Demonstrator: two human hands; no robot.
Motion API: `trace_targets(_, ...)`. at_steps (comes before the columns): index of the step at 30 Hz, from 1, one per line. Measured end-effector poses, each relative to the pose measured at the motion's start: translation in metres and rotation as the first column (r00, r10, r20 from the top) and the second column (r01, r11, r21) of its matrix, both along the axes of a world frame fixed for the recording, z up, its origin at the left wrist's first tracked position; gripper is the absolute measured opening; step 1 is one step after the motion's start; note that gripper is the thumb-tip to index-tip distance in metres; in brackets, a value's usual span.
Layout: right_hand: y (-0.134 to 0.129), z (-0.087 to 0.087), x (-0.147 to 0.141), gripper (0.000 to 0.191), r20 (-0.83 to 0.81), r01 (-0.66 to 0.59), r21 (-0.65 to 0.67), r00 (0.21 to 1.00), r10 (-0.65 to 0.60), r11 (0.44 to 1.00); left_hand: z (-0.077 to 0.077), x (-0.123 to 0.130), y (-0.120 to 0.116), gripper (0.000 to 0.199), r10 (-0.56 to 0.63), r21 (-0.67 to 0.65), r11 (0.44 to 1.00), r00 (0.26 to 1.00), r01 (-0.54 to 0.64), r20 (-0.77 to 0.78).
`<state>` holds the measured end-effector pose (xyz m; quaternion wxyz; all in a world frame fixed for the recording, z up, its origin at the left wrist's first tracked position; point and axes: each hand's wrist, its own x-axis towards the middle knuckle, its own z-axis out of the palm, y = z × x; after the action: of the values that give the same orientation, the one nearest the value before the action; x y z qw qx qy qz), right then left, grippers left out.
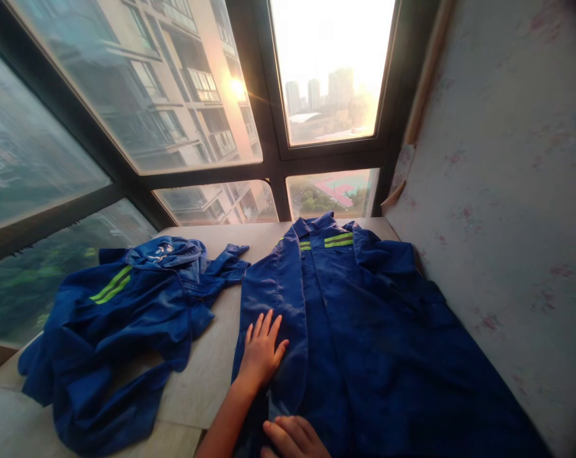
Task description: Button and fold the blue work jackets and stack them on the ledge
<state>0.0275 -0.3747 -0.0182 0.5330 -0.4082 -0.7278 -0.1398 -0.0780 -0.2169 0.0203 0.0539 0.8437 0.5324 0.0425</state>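
Observation:
A blue jacket (364, 318) with yellow-green stripes lies spread out on the pale ledge, collar towards the window. My left hand (263, 348) rests flat on its left sleeve, fingers apart and holding nothing. At the bottom edge, my right hand (295, 437) is partly cut off by the frame, over the lower end of that same sleeve. Its fingers are bent and close together, and whatever may be beneath them is hidden. A second blue jacket (120, 324) lies crumpled on the left.
Dark-framed windows (273, 162) stand behind and to the left of the pale ledge (204, 375). A flower-patterned wall (507, 210) runs along the right side, close to the spread jacket.

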Motion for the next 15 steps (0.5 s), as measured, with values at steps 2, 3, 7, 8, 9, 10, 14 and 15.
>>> trace_targets(2, -0.007, 0.018, 0.020, 0.022, 0.017, -0.080, -0.164, 0.996, 0.084, 0.983, -0.006, 0.000, 0.003, 0.055, 0.006, -0.009, 1.000, 1.000, -0.006, 0.013)
trace_targets(3, -0.011, 0.024, 0.031, 0.028, 0.014, -0.105, -0.265, 0.994, 0.112, 0.959, -0.008, -0.002, 0.003, 0.054, 0.001, -0.010, 1.000, 0.999, -0.001, 0.034)
trace_targets(7, -0.026, 0.028, 0.058, 0.026, -0.090, -0.135, -0.540, 0.991, 0.103, 0.831, -0.005, -0.013, -0.008, 0.049, 0.024, 0.005, 1.000, 0.982, -0.025, 0.186)
trace_targets(8, -0.029, 0.027, 0.060, 0.023, -0.110, -0.146, -0.567, 0.989, 0.101, 0.811, -0.001, -0.017, -0.014, 0.046, 0.033, 0.004, 0.999, 0.974, -0.034, 0.223)
trace_targets(9, -0.032, 0.025, 0.060, 0.020, -0.122, -0.153, -0.581, 0.987, 0.101, 0.800, 0.003, -0.021, -0.021, 0.043, 0.034, -0.003, 0.999, 0.966, -0.034, 0.256)
trace_targets(10, -0.033, 0.024, 0.059, 0.020, -0.123, -0.156, -0.581, 0.987, 0.104, 0.799, 0.007, -0.026, -0.029, 0.041, 0.025, -0.020, 1.000, 0.959, -0.020, 0.281)
trace_targets(14, -0.032, 0.027, 0.048, 0.023, -0.022, -0.153, -0.487, 0.986, 0.163, 0.860, 0.019, -0.044, -0.061, 0.036, -0.039, -0.105, 0.992, 0.951, 0.075, 0.305)
trace_targets(15, -0.030, 0.028, 0.044, 0.025, 0.011, -0.148, -0.452, 0.985, 0.172, 0.880, 0.020, -0.048, -0.068, 0.036, -0.047, -0.116, 0.990, 0.954, 0.084, 0.295)
